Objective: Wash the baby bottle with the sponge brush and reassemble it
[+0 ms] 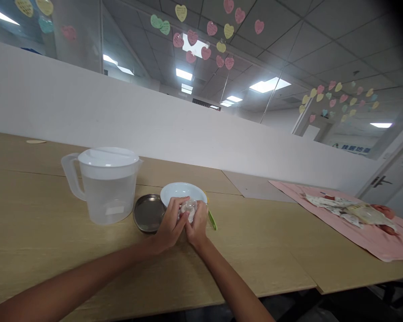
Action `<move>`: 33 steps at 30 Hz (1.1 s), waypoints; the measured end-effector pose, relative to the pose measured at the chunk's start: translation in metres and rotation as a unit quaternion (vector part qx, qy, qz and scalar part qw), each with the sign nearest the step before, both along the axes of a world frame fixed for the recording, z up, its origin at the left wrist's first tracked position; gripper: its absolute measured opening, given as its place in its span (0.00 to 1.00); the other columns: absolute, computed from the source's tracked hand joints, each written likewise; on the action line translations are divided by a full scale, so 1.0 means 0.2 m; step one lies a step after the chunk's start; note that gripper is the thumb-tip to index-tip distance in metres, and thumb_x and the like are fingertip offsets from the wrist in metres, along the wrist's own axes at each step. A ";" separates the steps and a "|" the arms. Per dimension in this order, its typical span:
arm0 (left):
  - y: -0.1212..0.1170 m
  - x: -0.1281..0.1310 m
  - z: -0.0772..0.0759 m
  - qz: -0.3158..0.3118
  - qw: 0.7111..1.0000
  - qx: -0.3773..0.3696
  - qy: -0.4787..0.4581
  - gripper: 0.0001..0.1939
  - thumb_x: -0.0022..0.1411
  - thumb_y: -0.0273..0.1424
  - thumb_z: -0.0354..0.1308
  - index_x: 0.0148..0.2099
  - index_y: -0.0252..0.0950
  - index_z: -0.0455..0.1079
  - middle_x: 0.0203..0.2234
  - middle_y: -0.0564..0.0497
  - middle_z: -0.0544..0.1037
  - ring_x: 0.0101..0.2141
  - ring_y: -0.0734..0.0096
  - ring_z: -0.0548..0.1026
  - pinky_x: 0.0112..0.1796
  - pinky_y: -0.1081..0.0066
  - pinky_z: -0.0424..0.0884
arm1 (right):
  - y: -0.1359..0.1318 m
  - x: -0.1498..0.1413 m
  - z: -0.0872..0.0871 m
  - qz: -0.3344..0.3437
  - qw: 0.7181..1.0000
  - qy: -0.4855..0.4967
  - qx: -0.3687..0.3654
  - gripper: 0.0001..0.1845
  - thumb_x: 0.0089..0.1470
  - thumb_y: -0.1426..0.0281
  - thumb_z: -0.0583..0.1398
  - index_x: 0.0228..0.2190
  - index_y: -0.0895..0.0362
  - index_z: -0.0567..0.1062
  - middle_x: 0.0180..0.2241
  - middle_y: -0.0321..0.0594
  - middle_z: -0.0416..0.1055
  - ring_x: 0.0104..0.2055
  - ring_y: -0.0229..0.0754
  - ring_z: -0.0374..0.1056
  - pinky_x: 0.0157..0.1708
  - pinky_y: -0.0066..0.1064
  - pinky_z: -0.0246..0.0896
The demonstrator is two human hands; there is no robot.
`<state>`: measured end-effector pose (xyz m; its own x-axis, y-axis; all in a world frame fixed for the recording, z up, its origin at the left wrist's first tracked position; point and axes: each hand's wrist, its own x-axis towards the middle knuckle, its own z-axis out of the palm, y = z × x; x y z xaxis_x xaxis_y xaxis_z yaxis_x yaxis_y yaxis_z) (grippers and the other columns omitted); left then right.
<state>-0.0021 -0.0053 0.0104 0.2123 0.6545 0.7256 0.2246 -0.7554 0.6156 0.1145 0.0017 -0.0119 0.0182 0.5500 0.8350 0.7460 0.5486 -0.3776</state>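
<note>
Between my left hand (173, 223) and my right hand (197, 221) is a small clear, rounded object with white in it (189, 206). Both hands are closed around it from either side, and the fingers hide its lower part, so its exact kind is unclear. Just behind the hands sits a pale blue-white bowl (177, 190), partly covered by them. A round metal dish (149, 213) lies left of my left hand. Close to my right hand, a green-handled utensil (212, 220) rests on the table, its far end hidden.
A translucent lidded pitcher (110, 192) with its handle to the left stands left of the dish. On the far right, a pink cloth (342, 223) bears a bundle in patterned fabric (356, 212). A white low wall (174, 129) runs behind the wooden table (255, 250).
</note>
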 end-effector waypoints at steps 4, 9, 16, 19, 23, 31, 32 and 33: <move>0.01 0.00 0.00 -0.010 1.000 -0.007 0.009 0.15 0.61 0.33 0.44 0.51 0.38 0.55 0.42 0.47 0.64 0.41 0.70 0.65 0.41 0.69 0.63 | 0.00 0.00 0.00 -0.028 0.999 -0.025 0.005 0.14 0.52 0.59 0.46 0.31 0.57 0.60 0.30 0.40 0.57 0.34 0.43 0.54 0.35 0.38 0.47; 0.02 0.00 -0.03 -0.007 0.999 -0.042 0.025 0.20 0.58 0.34 0.48 0.53 0.37 0.54 0.42 0.47 0.67 0.38 0.69 0.67 0.40 0.68 0.65 | 0.02 0.01 -0.02 -0.054 0.998 -0.033 0.006 0.14 0.50 0.58 0.48 0.30 0.57 0.60 0.29 0.39 0.59 0.33 0.44 0.54 0.34 0.37 0.46; 0.00 -0.01 -0.09 0.038 0.997 -0.005 0.068 0.27 0.59 0.37 0.46 0.60 0.39 0.47 0.43 0.46 0.69 0.44 0.65 0.66 0.47 0.62 0.59 | 0.00 0.02 -0.02 -0.107 0.991 -0.075 0.023 0.19 0.49 0.52 0.47 0.27 0.57 0.62 0.27 0.41 0.61 0.32 0.46 0.54 0.35 0.39 0.45; -0.03 -0.05 -0.10 0.062 0.996 0.020 0.061 0.31 0.60 0.39 0.45 0.62 0.40 0.40 0.52 0.43 0.61 0.52 0.60 0.59 0.50 0.59 0.55 | -0.01 0.04 0.01 -0.078 0.996 -0.034 0.023 0.23 0.52 0.52 0.45 0.37 0.58 0.64 0.34 0.44 0.63 0.36 0.47 0.56 0.37 0.40 0.45; -0.02 -0.13 -0.08 0.107 0.992 0.042 0.042 0.31 0.61 0.39 0.43 0.62 0.39 0.35 0.55 0.41 0.56 0.54 0.58 0.54 0.51 0.56 0.51 | 0.01 0.14 0.06 -0.096 0.978 0.160 0.090 0.21 0.56 0.58 0.42 0.43 0.58 0.62 0.37 0.46 0.62 0.39 0.47 0.57 0.41 0.41 0.47; 0.03 -0.12 -0.12 0.110 0.983 0.033 0.145 0.38 0.54 0.44 0.52 0.61 0.38 0.40 0.48 0.43 0.67 0.48 0.57 0.62 0.48 0.58 0.52 | 0.02 0.19 0.03 0.005 0.988 0.139 0.074 0.15 0.55 0.63 0.47 0.38 0.58 0.66 0.31 0.41 0.64 0.36 0.43 0.60 0.39 0.38 0.53; 0.03 -0.11 -0.14 0.108 0.981 0.035 0.156 0.38 0.53 0.45 0.53 0.61 0.38 0.42 0.47 0.43 0.67 0.47 0.57 0.62 0.47 0.58 0.53 | 0.02 0.17 0.02 0.034 0.991 0.110 0.064 0.15 0.54 0.63 0.48 0.39 0.58 0.66 0.32 0.41 0.64 0.36 0.43 0.60 0.39 0.38 0.54; 0.03 -0.10 -0.15 0.106 0.980 0.041 0.164 0.37 0.53 0.44 0.53 0.61 0.38 0.43 0.47 0.43 0.67 0.47 0.57 0.63 0.46 0.59 0.53 | 0.01 0.15 0.01 0.061 0.993 0.084 0.050 0.16 0.53 0.63 0.50 0.41 0.58 0.65 0.33 0.42 0.64 0.37 0.43 0.60 0.40 0.38 0.55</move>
<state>-0.0229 0.0014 -0.0193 0.3090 0.6514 0.6930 0.5567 -0.7146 0.4235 0.1454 0.0046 -0.0093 0.1002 0.4716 0.8761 0.6035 0.6713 -0.4304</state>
